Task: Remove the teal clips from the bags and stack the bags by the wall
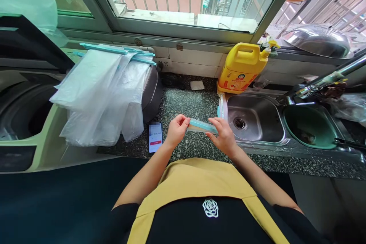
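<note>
Item: teal sealing clip (201, 126), a long slim bar, held level above the speckled counter (188, 106), just left of the steel sink (254, 122). Long axis runs roughly left to right across the person's front, its right end dipping slightly toward the body

Left hand (176, 130): pinched on the clip's left end, thumb and fingertips closed over it, wrist straight, forearm angled in from the lower left

Right hand (224, 137): closed on the clip's right end, fingers curled over the top, thumb side toward the bar; this hand sits nearer the sink

Relation: both hands meet the clip at opposite ends, equally near, hands apart from each other by the bar's length

Left of the sink, further out: phone (155, 137) lying flat on the counter; clear plastic bags (103, 95) hung from more teal clips (114, 50)

Behind the sink: yellow jug (243, 68), upright at the window sill
</note>
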Motion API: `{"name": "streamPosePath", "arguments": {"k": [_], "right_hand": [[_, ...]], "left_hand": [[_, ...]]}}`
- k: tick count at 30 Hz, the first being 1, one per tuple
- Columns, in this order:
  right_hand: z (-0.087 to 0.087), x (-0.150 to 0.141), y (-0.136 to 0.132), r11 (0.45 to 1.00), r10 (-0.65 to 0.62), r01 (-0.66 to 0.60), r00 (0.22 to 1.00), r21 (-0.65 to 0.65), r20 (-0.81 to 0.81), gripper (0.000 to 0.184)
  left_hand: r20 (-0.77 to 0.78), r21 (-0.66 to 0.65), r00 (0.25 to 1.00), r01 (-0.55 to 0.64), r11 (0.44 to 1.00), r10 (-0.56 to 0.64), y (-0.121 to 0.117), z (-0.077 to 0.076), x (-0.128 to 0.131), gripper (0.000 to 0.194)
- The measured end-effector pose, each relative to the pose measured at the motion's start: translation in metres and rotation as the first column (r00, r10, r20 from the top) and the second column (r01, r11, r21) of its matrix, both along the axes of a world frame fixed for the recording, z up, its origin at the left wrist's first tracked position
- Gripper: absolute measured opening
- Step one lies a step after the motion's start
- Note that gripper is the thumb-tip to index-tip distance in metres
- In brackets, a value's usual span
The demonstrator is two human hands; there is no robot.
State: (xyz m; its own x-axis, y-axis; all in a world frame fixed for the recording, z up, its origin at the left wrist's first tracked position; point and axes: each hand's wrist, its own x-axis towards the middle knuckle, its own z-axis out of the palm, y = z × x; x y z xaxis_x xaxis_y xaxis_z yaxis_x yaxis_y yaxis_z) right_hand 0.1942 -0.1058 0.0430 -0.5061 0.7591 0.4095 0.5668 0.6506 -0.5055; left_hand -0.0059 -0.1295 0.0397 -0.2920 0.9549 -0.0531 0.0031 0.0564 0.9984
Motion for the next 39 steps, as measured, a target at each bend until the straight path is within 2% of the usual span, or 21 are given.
{"name": "streamPosePath", "arguments": {"k": [3,5,8,10,12,17,21,24,29,35,39], "right_hand": [[-0.023,-0.009,-0.002,0.996,0.08,-0.077,0.993,-0.036,0.091,0.023],[-0.045,-0.017,-0.005,0.993,0.098,-0.087,0.983,-0.082,0.153,0.02],[-0.077,-0.035,-0.011,0.983,0.142,-0.106,0.954,-0.147,0.264,0.018],[-0.092,-0.047,-0.013,0.976,0.17,-0.114,0.931,-0.185,0.323,0.017],[-0.101,-0.056,-0.013,0.975,0.164,-0.099,0.925,-0.201,0.342,0.018],[-0.104,-0.06,-0.009,0.979,0.134,-0.095,0.966,-0.18,0.221,0.019],[-0.1,-0.053,-0.008,0.982,0.147,-0.128,0.978,-0.136,0.145,0.017],[-0.096,-0.052,-0.008,0.987,0.138,-0.128,0.985,-0.102,0.106,0.018],[-0.094,-0.052,-0.009,0.991,0.116,-0.112,0.992,-0.073,0.059,0.018],[-0.094,-0.051,-0.009,0.992,0.108,-0.105,0.993,-0.073,0.038,0.017],[-0.093,-0.052,-0.007,0.992,0.113,-0.112,0.993,-0.053,0.024,0.016]], "left_hand": [[-0.047,-0.052,0.999,-0.018,0.998,0.016,-0.005,-0.025,-0.001,0.028],[-0.172,-0.115,0.985,-0.055,0.992,0.035,-0.011,-0.046,-0.009,0.026],[-0.4,-0.205,0.915,-0.132,0.97,0.04,-0.022,-0.077,-0.028,0.02],[-0.487,-0.242,0.873,-0.173,0.955,0.035,-0.026,-0.091,-0.04,0.018],[-0.493,-0.258,0.869,-0.177,0.95,0.029,-0.028,-0.1,-0.047,0.018],[-0.253,-0.22,0.963,-0.153,0.963,0.095,-0.025,-0.103,-0.045,0.022],[-0.014,-0.172,0.984,-0.175,0.969,0.175,-0.022,-0.1,-0.035,0.021],[0.119,-0.154,0.97,-0.195,0.969,0.214,-0.02,-0.098,-0.031,0.023],[0.269,-0.22,0.928,-0.203,0.954,0.26,-0.016,-0.092,-0.028,0.029],[0.376,-0.312,0.881,-0.171,0.935,0.287,-0.014,-0.09,-0.025,0.034],[0.42,-0.277,0.851,-0.211,0.937,0.316,-0.015,-0.091,-0.025,0.033]]}}
